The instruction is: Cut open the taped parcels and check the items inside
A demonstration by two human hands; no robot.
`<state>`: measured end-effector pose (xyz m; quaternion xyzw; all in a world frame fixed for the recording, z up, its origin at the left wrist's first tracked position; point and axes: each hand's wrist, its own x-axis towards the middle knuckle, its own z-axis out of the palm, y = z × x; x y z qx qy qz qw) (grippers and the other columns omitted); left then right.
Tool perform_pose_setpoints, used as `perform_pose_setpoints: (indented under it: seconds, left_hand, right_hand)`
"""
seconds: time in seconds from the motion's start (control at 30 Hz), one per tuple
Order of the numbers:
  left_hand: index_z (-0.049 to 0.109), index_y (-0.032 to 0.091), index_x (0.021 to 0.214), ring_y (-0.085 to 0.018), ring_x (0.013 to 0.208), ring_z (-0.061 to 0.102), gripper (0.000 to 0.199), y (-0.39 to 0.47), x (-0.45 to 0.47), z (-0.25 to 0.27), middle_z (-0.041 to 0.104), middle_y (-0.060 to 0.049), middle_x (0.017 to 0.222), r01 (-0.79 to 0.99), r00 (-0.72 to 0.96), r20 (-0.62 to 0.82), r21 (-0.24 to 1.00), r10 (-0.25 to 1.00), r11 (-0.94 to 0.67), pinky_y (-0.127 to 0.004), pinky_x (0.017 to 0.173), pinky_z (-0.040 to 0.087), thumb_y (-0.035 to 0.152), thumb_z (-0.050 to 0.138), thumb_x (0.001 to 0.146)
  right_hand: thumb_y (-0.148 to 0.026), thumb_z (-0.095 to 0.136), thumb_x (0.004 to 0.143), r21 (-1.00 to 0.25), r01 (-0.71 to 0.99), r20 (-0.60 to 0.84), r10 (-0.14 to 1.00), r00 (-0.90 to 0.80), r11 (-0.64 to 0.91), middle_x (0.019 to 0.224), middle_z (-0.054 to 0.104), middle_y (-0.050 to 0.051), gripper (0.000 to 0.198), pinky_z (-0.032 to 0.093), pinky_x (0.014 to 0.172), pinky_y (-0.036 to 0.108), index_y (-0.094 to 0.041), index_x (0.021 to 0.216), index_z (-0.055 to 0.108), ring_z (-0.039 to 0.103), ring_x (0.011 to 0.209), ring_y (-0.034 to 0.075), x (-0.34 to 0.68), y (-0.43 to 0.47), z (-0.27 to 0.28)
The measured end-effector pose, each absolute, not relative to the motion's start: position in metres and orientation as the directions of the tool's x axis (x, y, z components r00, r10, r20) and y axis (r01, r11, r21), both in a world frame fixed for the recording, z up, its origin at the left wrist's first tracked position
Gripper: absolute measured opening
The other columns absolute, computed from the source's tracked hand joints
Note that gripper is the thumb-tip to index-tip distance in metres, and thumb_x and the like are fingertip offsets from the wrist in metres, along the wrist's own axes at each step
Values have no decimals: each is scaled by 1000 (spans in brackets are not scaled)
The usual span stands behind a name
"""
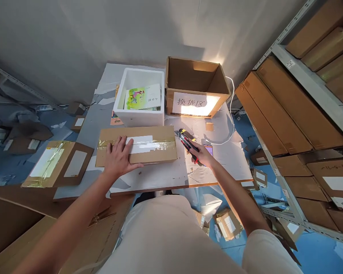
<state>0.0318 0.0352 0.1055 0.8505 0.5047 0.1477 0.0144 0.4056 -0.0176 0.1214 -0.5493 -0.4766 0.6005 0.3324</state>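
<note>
A long taped cardboard box (pixel 160 154) with a white label lies across the table in front of me. My left hand (pixel 120 154) rests flat on its left part, fingers spread. To the right of the box, my right hand (pixel 201 154) grips a red and black utility knife (pixel 189 145), its blade pointing at the box's right end. A second, yellow and black cutter (pixel 187 134) lies just behind that knife. Partly hidden by my right hand is a phone (pixel 209 149) with a lit screen.
Behind the long box stand a white foam box (pixel 143 118) holding booklets (pixel 144 97) and an open carton (pixel 173 83) with a handwritten sign. Another taped box (pixel 82 163) sits at the table's left edge. A white cable (pixel 232 114) curves along the right. Loaded shelves (pixel 311 80) flank the right side.
</note>
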Motion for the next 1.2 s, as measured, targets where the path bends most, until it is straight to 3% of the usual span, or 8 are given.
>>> perform_pose_setpoints:
  seconds: [0.23, 0.4, 0.63, 0.77, 0.87, 0.97, 1.07, 1.2]
  left_hand:
    - [27, 14, 146, -42, 140, 20, 107, 32, 31, 103, 26, -25, 151, 867, 439, 241, 139, 865, -479, -59, 108, 10, 80, 48, 66]
    - [28, 15, 146, -43, 139, 21, 109, 32, 35, 106, 27, -24, 151, 880, 411, 207, 164, 888, -445, -60, 108, 10, 82, 50, 63]
    - [29, 17, 146, -44, 139, 21, 108, 39, 39, 107, 28, -22, 151, 910, 330, 184, 197, 926, -364, -60, 108, 11, 80, 52, 62]
    - [30, 16, 145, -45, 139, 19, 105, 34, 41, 109, 27, -23, 151, 902, 337, 195, 215, 921, -375, -63, 108, 8, 79, 52, 64]
    - [35, 17, 143, -44, 139, 20, 96, 41, 33, 114, 30, -21, 150, 893, 334, 190, 251, 923, -375, -66, 107, 5, 75, 50, 69]
    - [42, 19, 139, -40, 140, 23, 77, 69, 4, 124, 32, -17, 151, 887, 218, 196, 369, 956, -278, -65, 109, 8, 67, 42, 79]
    - [50, 17, 132, -33, 136, 34, 70, 110, -37, 132, 41, -15, 146, 758, 26, 85, 648, 996, -75, -56, 111, 23, 64, 35, 82]
    - [59, 16, 120, -31, 116, 56, 68, 146, -70, 128, 59, -17, 129, 460, 32, -220, 869, 975, 181, -50, 92, 48, 66, 43, 77]
  right_hand:
    - [-35, 52, 89, -919, 173, -387, 896, -220, -354, 95, 61, 3, 62, 47, 38, 18, -30, 147, 29, 57, 48, 5, 408, -19, 126]
    - [-31, 52, 90, -899, 251, -429, 832, -352, -358, 76, 61, -3, 60, 43, 38, 16, -31, 146, 30, 54, 44, 5, 424, 6, 134]
    - [-32, 62, 83, -799, 454, -600, 580, -551, -394, 67, 58, -5, 58, 39, 38, 16, -27, 139, 46, 50, 42, 5, 444, 3, 150]
    - [-40, 61, 82, -802, 400, -594, 663, -456, -444, 73, 61, 0, 60, 40, 40, 22, -25, 138, 47, 50, 42, 8, 470, -28, 165]
    - [-43, 60, 80, -838, 277, -531, 818, -220, -469, 87, 65, 6, 63, 43, 42, 28, -30, 138, 40, 57, 47, 15, 477, -47, 163]
    - [-51, 52, 82, -907, 94, -410, 912, 26, -410, 107, 63, 13, 44, 51, 53, 34, -29, 119, 47, 65, 67, 21, 440, -58, 141]
    - [-58, 49, 81, -941, -92, -336, 928, 159, -325, 133, 51, 10, 44, 55, 58, 34, -30, 114, 42, 67, 80, 20, 372, -62, 114]
    - [-59, 51, 81, -952, -188, -284, 924, 255, -240, 130, 54, 7, 43, 55, 58, 32, -30, 111, 41, 66, 84, 17, 309, -58, 94]
